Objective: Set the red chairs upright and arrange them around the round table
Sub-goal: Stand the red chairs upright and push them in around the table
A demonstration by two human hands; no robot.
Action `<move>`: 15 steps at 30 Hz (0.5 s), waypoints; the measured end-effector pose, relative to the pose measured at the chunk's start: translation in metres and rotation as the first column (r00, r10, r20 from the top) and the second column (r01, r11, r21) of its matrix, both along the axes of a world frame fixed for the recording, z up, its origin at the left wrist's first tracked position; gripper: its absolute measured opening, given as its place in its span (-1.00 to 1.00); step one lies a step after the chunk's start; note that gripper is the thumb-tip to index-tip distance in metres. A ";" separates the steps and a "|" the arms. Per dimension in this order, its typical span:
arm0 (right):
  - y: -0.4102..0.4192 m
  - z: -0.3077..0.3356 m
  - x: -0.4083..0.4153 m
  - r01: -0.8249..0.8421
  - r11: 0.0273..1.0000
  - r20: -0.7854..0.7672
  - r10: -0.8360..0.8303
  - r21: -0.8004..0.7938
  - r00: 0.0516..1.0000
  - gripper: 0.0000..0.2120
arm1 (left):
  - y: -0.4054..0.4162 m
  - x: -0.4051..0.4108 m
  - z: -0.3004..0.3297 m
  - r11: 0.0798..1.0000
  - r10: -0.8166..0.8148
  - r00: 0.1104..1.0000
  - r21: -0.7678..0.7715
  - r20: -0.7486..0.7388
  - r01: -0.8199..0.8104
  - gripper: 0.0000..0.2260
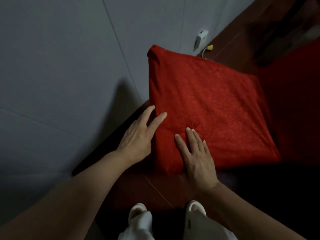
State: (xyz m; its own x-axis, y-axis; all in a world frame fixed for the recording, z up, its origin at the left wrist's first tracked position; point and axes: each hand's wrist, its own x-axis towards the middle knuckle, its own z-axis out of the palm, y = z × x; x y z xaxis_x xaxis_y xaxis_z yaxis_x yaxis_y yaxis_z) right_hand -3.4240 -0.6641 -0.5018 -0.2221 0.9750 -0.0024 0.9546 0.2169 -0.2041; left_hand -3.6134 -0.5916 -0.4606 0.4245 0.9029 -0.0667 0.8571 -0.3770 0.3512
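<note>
Chair: the red chair fills the middle of your view, close to the grey wall. You see one broad cloth-covered panel; you cannot tell whether it is the seat or the back, nor whether the chair lies tipped or stands.
Left hand: your left hand lies at the panel's left edge, fingers straight and spread, tips on the cloth. It grips nothing; placed there, it looks set to catch the side of the frame.
Right hand: your right hand rests flat on the red cloth near its lower corner, fingers straight and close together, pinching nothing. It seems to steady or feel the panel rather than lift it.
Why so placed: two flat hands on the near corner suggest you are finding a hold before turning the chair.
Floor: dark red tiles under the chair; your pale shoes stand just short of it.
Wall: a small white box sits low on it, with a yellow scrap below.
Round bench: not in view, so placement is still ahead.
Risk: loose cloth may slip under flat palms; seek the frame.
</note>
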 end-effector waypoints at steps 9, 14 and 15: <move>-0.010 0.100 0.073 0.101 0.994 -0.100 -0.097 0.040 0.990 -0.03 | 0.036 0.090 0.096 0.900 -0.311 0.925 0.245 -0.219 0.361 -0.30; -0.018 0.148 0.112 0.237 0.967 -0.116 -0.226 0.096 0.967 -0.15 | 0.047 0.133 0.141 0.849 -0.410 0.898 0.293 -0.157 0.439 -0.44; -0.020 0.158 0.120 0.260 0.960 -0.116 -0.248 0.104 0.962 -0.17 | 0.049 0.142 0.149 0.840 -0.427 0.890 0.296 -0.156 0.455 -0.44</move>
State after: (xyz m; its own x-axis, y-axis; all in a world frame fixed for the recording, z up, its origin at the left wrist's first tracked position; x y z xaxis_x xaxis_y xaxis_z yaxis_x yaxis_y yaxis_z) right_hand -3.3038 -0.6836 -0.3437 0.0401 0.9913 0.1253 0.9570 -0.0020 -0.2901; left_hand -3.4714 -0.5423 -0.3117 0.7886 0.5992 0.1384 0.5932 -0.8005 0.0853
